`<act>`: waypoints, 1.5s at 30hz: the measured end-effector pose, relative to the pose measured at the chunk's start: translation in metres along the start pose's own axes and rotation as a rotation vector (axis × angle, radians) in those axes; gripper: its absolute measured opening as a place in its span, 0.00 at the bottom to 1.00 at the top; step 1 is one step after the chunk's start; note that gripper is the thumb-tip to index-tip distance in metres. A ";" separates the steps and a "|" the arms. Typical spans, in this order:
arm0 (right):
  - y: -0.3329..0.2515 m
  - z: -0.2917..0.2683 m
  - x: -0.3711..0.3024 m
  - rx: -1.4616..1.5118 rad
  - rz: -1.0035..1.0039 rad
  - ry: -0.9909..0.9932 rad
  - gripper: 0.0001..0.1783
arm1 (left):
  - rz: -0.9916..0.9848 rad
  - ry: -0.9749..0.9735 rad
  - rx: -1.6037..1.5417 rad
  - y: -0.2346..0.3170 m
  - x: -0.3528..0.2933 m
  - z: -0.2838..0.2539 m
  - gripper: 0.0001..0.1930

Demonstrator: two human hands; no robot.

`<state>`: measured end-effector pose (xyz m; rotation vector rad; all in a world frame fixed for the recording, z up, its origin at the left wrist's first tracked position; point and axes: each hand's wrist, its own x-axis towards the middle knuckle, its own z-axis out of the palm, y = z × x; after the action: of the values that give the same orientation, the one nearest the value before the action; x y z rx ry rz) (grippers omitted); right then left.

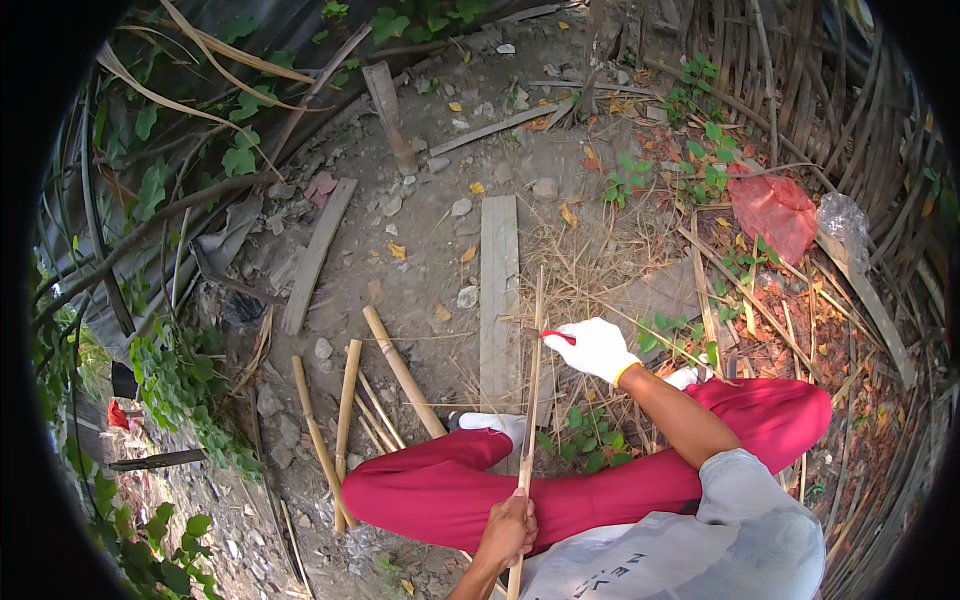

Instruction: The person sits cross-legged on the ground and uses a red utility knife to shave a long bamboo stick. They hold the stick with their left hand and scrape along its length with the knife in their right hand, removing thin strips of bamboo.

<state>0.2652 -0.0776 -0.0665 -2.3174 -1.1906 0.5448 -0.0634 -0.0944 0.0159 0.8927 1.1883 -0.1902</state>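
Strip of pale wood [531, 420] crosses the red trousers [610, 505]. Left hand [508, 528], bare, wraps its fingers around the near part; gloved right hand [592, 350], forearm [675, 410] extended forward, clenches a red handle [562, 338] beside the far part.

One head-worn fisheye looks steeply down from close above the wearer's legs [430, 500], facing the ground [415, 290] ahead.

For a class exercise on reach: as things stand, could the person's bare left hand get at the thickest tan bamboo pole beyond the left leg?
Probably not directly: the left hand is closed around the long pale strip, and the maroon-trousered left leg lies between that hand and the pole.
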 end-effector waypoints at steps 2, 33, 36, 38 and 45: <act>0.000 0.000 -0.001 -0.004 -0.009 0.019 0.29 | -0.003 0.015 0.007 0.001 -0.005 0.004 0.21; -0.054 -0.028 -0.059 -0.007 -0.424 0.125 0.20 | 0.208 -0.132 -0.279 0.040 0.037 -0.013 0.24; -0.049 -0.022 -0.061 0.001 -0.445 0.132 0.20 | 0.176 -0.145 -0.275 0.042 0.044 -0.012 0.25; -0.048 -0.020 -0.059 0.017 -0.459 0.153 0.20 | 0.141 -0.145 -0.276 0.044 0.048 -0.012 0.25; -0.048 -0.025 -0.057 -0.075 -0.385 -0.044 0.25 | 0.169 -0.046 -0.082 0.041 0.044 -0.002 0.27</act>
<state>0.2169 -0.1061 -0.0110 -2.0656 -1.6514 0.4178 -0.0240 -0.0526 -0.0022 0.9070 1.0648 -0.0253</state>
